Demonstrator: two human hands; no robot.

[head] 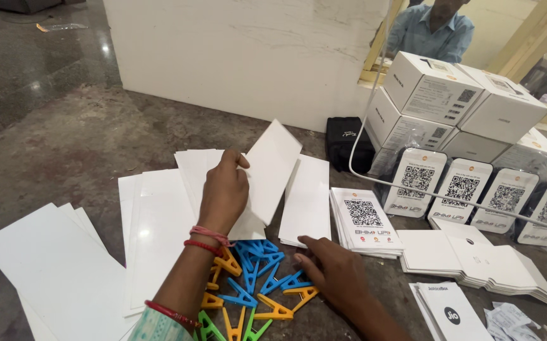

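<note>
Left hand (224,189): bare, no rings to see.
Left wrist: thin red and pink thread bands (209,239) go round it.
Left forearm: one more thin red bangle (171,314) sits lower down.
Left sleeve (155,327): pale green cloth with a small pattern.
Right hand (335,270): bare, nothing worn.

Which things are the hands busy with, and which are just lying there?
Busy with:
- white card, lifted by the left hand
- colourful plastic clips, touched by the right hand
- white card stacks beside them

Just lying there:
- white boxes
- black pouch
- row of bagged code stands
- white cable
</note>
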